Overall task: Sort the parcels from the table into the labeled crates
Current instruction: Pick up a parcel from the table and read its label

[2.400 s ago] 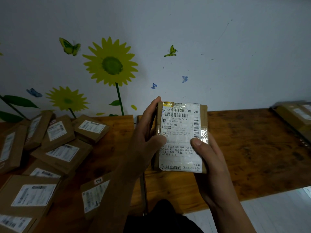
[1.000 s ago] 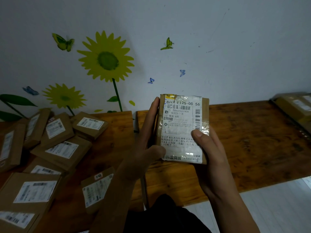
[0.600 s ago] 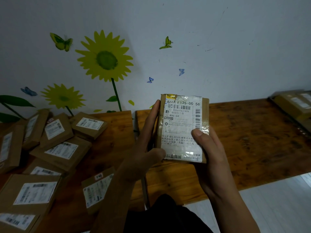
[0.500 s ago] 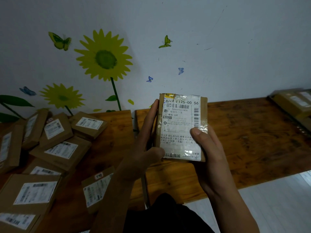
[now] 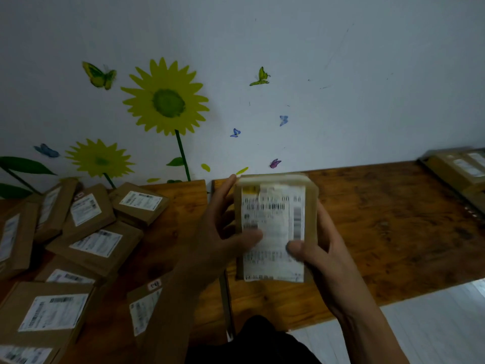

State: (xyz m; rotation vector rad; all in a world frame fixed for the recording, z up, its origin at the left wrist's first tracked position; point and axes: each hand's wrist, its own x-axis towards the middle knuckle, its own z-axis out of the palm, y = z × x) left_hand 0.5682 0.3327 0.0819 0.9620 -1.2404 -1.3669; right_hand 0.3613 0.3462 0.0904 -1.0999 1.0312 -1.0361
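Right now I have a brown parcel (image 5: 275,227) held up in both hands above the middle of the wooden desk (image 5: 393,227), its white shipping label (image 5: 273,232) facing me, though the print is too blurred for me to read. My left hand (image 5: 223,232) grips the parcel's left edge, fingers reaching up along that side and the thumb lying across the label. My right hand (image 5: 317,248) cups the right edge from behind and below, with its thumb pressed on the lower right part of the label. The parcel is tilted so that its top face shows as a pale strip along the far edge. To the left, a loose heap of parcels (image 5: 86,232) lies on the desk, brown boxes with white labels, several overlapping one another and running out of view at the left and near edges. One more labelled box (image 5: 147,303) sits near me, just left of my left forearm. At the far right end of the desk I can see more boxes (image 5: 462,166) stacked close together, cut off by the frame. Behind the desk is a pale wall (image 5: 341,74) with sunflower stickers (image 5: 165,101) and small butterflies
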